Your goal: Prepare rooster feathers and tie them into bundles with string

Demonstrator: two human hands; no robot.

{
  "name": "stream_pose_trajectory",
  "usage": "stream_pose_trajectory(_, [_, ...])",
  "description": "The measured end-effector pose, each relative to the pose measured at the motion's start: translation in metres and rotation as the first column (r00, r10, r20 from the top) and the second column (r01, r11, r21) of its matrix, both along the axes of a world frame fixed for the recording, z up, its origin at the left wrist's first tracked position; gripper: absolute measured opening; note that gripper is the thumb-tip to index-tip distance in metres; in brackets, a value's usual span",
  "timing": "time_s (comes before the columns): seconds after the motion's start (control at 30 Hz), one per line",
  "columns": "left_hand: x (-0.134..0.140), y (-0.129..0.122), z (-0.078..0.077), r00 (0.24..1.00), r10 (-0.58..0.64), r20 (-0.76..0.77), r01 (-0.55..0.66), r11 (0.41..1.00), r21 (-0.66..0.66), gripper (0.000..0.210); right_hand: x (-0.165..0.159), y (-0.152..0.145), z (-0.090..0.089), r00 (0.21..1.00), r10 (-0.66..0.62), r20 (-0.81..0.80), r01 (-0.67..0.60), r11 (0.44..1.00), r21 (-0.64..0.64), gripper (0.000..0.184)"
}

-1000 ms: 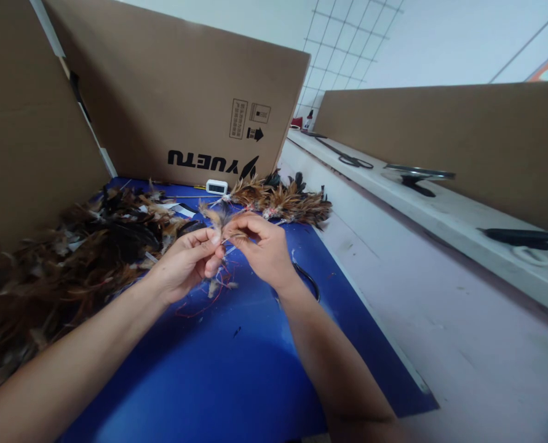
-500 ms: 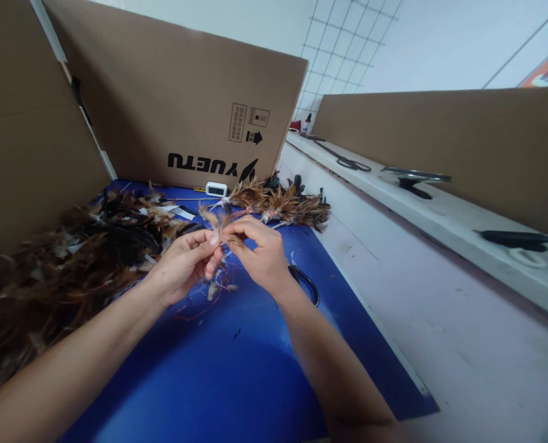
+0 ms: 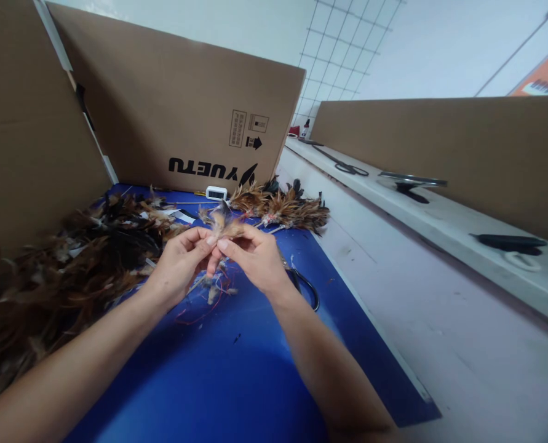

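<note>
Brown and grey feathers (image 3: 224,223) stand up in a small tuft between my two hands, over the blue tabletop (image 3: 227,375). My left hand (image 3: 186,261) pinches their lower ends between thumb and fingers. Pressed close against it, my right hand (image 3: 255,258) is closed on the same feathers, its thumb meeting the left fingertips. A thin stick shows just below the left hand. Beneath the hands lie fluffy feather scraps (image 3: 214,292) and tangled red thread (image 3: 195,319). Black-handled scissors (image 3: 308,289) lie partly hidden behind my right wrist.
A big pile of loose feathers (image 3: 47,289) covers the left side. Tied feather bundles (image 3: 283,206) lie at the back, beside a small white digital timer (image 3: 216,193). Cardboard panels (image 3: 163,92) wall the back and left. On the right ledge rest scissors (image 3: 347,167) and black tools.
My right hand has turned and closed in against the left fingertips. The feathers now stand more upright and spread between both hands. The view has tipped slightly.
</note>
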State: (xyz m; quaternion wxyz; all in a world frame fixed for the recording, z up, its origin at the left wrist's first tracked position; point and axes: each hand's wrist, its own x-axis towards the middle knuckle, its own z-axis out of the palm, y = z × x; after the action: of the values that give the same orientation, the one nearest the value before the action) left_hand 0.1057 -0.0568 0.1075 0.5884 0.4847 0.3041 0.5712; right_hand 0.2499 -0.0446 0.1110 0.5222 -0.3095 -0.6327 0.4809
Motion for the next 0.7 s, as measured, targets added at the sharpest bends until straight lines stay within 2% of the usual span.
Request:
stream_pose_trajectory(0.17, [-0.0019, -0.0002, -0.003, 0.997, 0.029, -0.067, -0.025, 0.998, 0.058, 0.019, -0.0006, -0.0019, -0.0007, 1.0, 0.011, -0.02, -0.01, 0.998, 0.061, 0.015])
stream_pose_trajectory(0.27, [-0.0021, 0.0003, -0.0046, 0.997, 0.036, -0.07, -0.031, 0.997, 0.074, 0.017, 0.0014, -0.002, -0.0008, 0.995, -0.095, 0.035, 0.088, 0.984, 0.154, 0.009])
stream_pose_trajectory(0.43, [-0.0006, -0.0002, -0.0047, 0.998, 0.038, -0.057, -0.034, 0.997, 0.064, 0.016, 0.0028, -0.0012, -0.0012, 0.95, -0.286, 0.126, 0.23, 0.912, 0.339, 0.007])
stream_pose_trajectory(0.63, [0.0002, -0.0014, -0.0039, 0.994, 0.057, -0.092, -0.05, 0.996, 0.075, 0.021, 0.0003, -0.0037, 0.0007, 0.908, -0.393, 0.147, 0.282, 0.83, 0.481, 0.011])
stream_pose_trajectory(0.7, [0.0001, -0.001, -0.0043, 0.993, 0.068, -0.101, -0.06, 0.994, 0.089, 0.022, -0.0009, -0.0044, 0.0006, 0.906, -0.4, 0.14, 0.289, 0.825, 0.487, 0.011])
